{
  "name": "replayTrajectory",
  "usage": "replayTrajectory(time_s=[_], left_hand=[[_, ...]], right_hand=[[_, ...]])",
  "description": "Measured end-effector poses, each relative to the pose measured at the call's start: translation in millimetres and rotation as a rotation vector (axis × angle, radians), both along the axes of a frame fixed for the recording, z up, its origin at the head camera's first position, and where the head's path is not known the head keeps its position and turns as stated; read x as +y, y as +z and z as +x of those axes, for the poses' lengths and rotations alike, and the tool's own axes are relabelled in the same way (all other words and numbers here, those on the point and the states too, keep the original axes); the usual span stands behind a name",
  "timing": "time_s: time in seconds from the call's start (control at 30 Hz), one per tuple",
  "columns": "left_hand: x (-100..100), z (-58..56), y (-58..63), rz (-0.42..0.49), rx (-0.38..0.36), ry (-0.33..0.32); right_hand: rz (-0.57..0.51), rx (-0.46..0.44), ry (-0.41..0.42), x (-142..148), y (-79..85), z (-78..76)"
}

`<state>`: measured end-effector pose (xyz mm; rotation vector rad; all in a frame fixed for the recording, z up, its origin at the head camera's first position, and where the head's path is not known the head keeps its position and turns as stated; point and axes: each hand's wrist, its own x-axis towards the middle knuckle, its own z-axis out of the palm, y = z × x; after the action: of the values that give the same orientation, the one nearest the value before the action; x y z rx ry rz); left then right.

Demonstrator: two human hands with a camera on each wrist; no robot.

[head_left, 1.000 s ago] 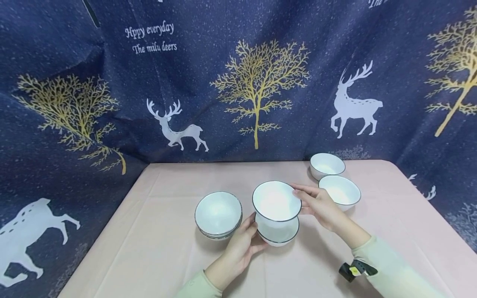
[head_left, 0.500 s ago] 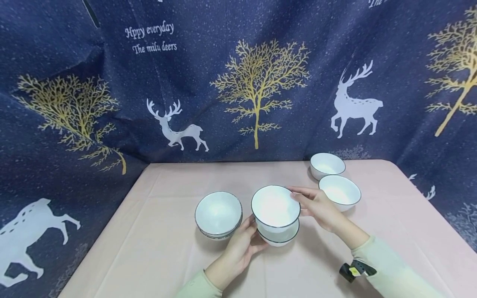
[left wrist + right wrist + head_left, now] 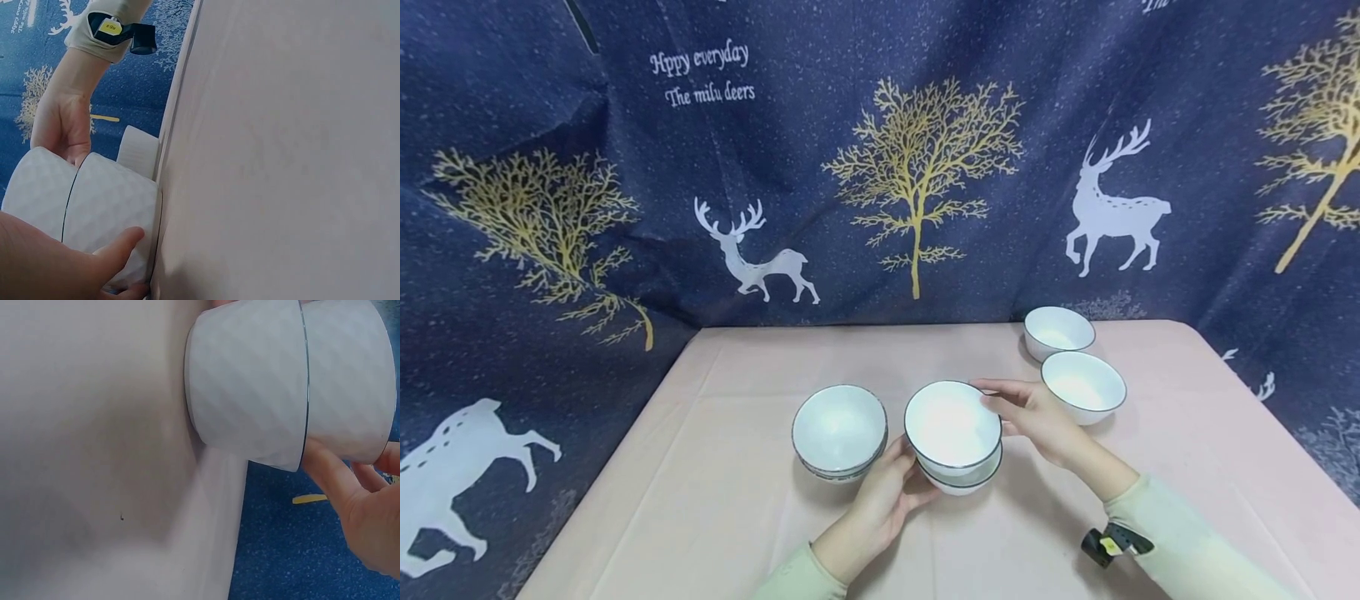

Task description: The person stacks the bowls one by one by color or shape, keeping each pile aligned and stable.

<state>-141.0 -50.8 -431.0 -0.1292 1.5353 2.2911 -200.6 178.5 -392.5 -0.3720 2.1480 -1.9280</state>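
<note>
A white bowl with a dark rim [image 3: 953,425] is in my right hand [image 3: 1037,421], whose thumb and fingers pinch its right side near the rim. Its base sits partly inside a lower white bowl [image 3: 966,485] standing on the table. My left hand [image 3: 880,508] holds that lower bowl from the left, thumb and fingers around its wall. Both wrist views show the dimpled outsides of the lower bowl [image 3: 112,206] and the upper bowl [image 3: 350,369], joined at the lower one's dark rim. The lower bowl's inside is mostly hidden.
Left of my left hand stands a stack of similar bowls [image 3: 840,429]. Two more white bowls stand at the back right, one [image 3: 1058,332] behind the other [image 3: 1084,383]. A pink cloth covers the table [image 3: 737,500]; a blue printed curtain [image 3: 850,167] hangs behind.
My right hand has lowered the upper bowl, moving it slightly left, into the lower bowl. The left hand and the lower bowl have stayed in place.
</note>
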Motion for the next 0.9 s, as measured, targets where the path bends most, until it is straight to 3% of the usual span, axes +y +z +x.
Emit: replayTrajectory(time_s=[0.43,0.9], left_hand=[[0.2,-0.6,-0.6,0.008,0.009,-0.007],[1.2,-0.6,-2.9,0.007,0.007,0.003]], right_hand=[[0.038,0.003,-0.023,0.9,-3.3,-0.1],[0.120,0.028,-0.139,-4.2,0.1,8.0]])
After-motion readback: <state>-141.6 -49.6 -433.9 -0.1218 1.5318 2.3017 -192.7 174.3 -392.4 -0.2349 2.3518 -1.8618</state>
